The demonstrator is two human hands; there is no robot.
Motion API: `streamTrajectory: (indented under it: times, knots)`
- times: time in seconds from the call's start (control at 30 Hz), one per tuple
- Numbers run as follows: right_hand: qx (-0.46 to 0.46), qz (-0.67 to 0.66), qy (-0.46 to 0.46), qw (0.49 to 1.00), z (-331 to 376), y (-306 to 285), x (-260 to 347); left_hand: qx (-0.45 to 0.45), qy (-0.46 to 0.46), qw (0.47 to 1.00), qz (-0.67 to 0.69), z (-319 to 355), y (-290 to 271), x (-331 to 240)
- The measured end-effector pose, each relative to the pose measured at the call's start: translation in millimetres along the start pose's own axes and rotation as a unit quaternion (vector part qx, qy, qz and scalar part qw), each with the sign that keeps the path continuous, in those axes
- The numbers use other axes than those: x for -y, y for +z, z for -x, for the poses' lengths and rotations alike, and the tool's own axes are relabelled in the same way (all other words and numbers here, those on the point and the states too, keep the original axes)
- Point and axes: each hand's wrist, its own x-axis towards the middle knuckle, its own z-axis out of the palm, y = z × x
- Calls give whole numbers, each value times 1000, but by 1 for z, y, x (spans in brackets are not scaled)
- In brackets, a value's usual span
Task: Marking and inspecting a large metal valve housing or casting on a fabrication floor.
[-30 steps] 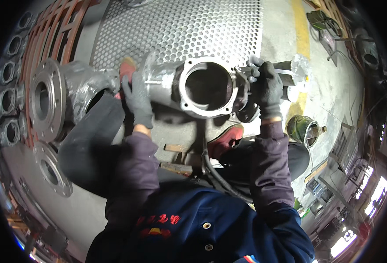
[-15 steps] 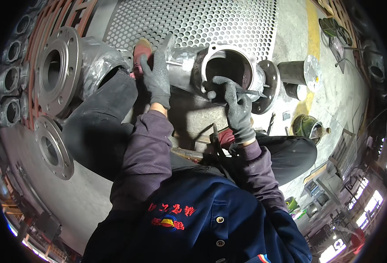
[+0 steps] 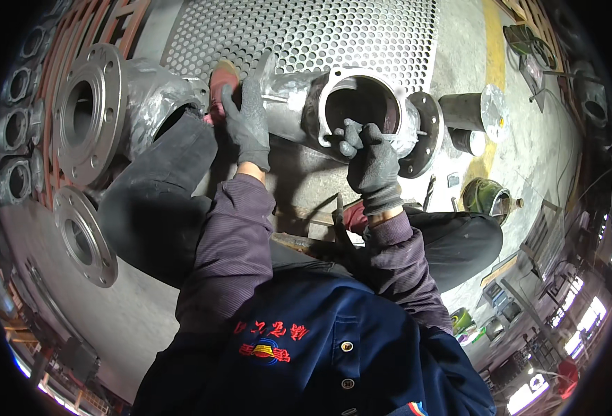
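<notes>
A grey cast-metal pipe fitting (image 3: 297,107) lies across in front of me, its round, lugged mouth facing up. My left hand (image 3: 252,130), in a dark grey glove, rests against the fitting's left end with fingers stretched and thumb apart. At the near rim of the mouth, my gloved right hand (image 3: 373,161) has its fingers curled round a thin rod-like tool (image 3: 422,132). Only short ends of that tool show, so its kind is unclear. A dark round flange (image 3: 427,142) with bolt holes stands at the fitting's right end.
A large flanged pipe fitting (image 3: 103,114) stands on the left, a loose flange ring (image 3: 85,237) nearer me. Perforated metal sheet (image 3: 299,35) lies beyond. To the right are a metal cylinder (image 3: 476,113), a short white-ended cylinder (image 3: 468,142) and a green round container (image 3: 483,197).
My right hand has turned and its fingers have curled in at the near rim; the dark pointed tool, plainly seen before, is now mostly hidden. My left hand stays in place.
</notes>
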Motion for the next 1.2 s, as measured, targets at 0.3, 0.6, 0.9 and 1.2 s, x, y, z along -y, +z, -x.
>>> streamTrajectory:
  times: [0.3,0.6,0.9,1.2]
  knots:
    - [-7,6,24,1000,36,37,5,-90,-23,893,440,-11,11,15]
    - [-14,160,36,986,79,20,55,-75,-138,954,255,-4,-16,-35]
    - [-246,276,-189,910,85,-47,126,5,-20,966,259,-12,-26,-17]
    - [-248,152,-143,946,87,-88,122,18,-232,848,477,7,-27,-163]
